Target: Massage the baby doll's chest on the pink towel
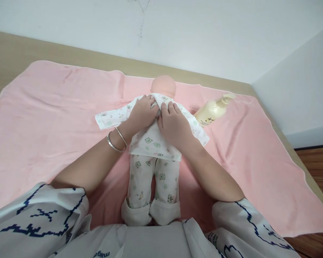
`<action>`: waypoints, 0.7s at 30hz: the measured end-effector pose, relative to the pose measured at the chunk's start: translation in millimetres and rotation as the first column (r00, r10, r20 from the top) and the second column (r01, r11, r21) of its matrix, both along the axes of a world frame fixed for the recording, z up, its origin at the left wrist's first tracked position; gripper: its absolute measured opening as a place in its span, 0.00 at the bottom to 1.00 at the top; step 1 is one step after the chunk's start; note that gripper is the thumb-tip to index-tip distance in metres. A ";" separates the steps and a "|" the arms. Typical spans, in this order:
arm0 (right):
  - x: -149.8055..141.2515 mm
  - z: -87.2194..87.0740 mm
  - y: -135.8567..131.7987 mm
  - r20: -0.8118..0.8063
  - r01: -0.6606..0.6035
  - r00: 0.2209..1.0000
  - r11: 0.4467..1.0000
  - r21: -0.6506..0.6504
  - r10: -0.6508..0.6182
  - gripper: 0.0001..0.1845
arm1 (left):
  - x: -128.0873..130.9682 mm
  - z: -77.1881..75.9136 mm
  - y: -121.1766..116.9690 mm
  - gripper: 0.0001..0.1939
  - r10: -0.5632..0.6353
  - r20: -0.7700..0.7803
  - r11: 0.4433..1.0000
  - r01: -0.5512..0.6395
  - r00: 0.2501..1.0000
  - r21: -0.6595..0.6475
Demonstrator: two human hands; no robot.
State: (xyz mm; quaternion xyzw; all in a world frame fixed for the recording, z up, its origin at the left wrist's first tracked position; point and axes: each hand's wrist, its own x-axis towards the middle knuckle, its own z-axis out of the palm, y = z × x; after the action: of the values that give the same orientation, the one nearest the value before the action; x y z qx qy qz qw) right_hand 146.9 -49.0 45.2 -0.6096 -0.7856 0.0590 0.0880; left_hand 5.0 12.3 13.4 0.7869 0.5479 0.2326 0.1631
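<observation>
Left hand (143, 112) and right hand (174, 123), half-open on printed shirt (145, 143) of doll (163, 85), any grip unclear, pink blanket (56, 114) beneath, pump bottle (212, 110) beside.

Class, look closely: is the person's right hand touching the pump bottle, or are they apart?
Apart. The head view shows the right hand on the printed top, with its sleeve visible between hand and pump bottle.

just behind left grip (143, 113): silver bangle (111, 144) | farther back: loose pale-grey shirt (150, 242), jagged navy lines (30, 228), dark lettering (101, 254)
</observation>
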 end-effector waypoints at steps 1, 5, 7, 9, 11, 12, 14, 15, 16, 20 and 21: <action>-1.3 0.6 -1.4 -0.005 0.000 1.000 1.000 -0.005 0.000 0.34 | 1.1 -5.9 1.2 0.22 0.025 0.002 0.999 -0.025 1.000 0.023; 5.8 -2.4 11.5 -0.107 0.036 0.993 0.999 -0.035 -0.039 0.30 | 6.4 -24.7 3.5 0.28 0.093 0.037 0.993 -0.095 0.995 0.068; 11.2 -7.5 21.8 -0.148 0.062 0.987 0.997 -0.039 -0.067 0.31 | 7.9 -29.4 4.4 0.27 0.102 0.063 0.991 -0.107 0.993 0.076; 14.2 -12.9 29.1 -0.154 0.077 0.985 0.996 -0.047 -0.083 0.35 | 8.6 -32.2 5.1 0.27 0.114 0.071 0.989 -0.120 0.991 0.087; 14.9 -16.7 32.3 -0.146 0.076 0.986 0.996 -0.051 -0.083 0.37 | 8.4 -34.1 5.7 0.27 0.126 0.062 0.987 -0.132 0.990 0.096; 15.0 -17.7 32.8 -0.141 0.073 0.987 0.996 -0.053 -0.080 0.37 | 7.9 -34.8 6.0 0.27 0.127 0.056 0.986 -0.132 0.990 0.102; 15.8 -18.4 33.1 -0.135 0.068 0.988 0.996 -0.054 -0.075 0.37 | 5.2 -35.7 7.3 0.27 0.098 0.035 0.988 -0.101 0.995 0.120; 17.0 -18.2 33.4 -0.134 0.063 0.989 0.997 -0.050 -0.069 0.36 | 3.1 -35.6 8.2 0.28 0.066 0.017 0.989 -0.067 0.998 0.128; 18.6 -18.0 34.1 -0.136 0.056 0.989 0.998 -0.040 -0.061 0.35 | 0.6 -35.0 9.2 0.29 0.025 -0.004 0.991 -0.025 1.000 0.133; 27.2 -17.0 39.5 -0.153 0.021 0.988 1.000 -0.001 -0.021 0.32 | -6.9 -26.1 9.2 0.31 -0.088 -0.087 0.989 0.098 0.992 0.114; 28.9 -17.1 41.0 -0.155 0.014 0.988 1.000 0.000 -0.014 0.32 | -6.7 -22.3 6.7 0.31 -0.090 -0.103 0.989 0.101 0.991 0.109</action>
State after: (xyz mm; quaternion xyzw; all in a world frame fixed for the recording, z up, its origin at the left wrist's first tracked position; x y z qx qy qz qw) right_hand 175.8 -8.0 28.1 -0.6086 -0.7722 0.1053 0.1494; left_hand -1.7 19.0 -8.9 0.8306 0.5028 0.2165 0.1017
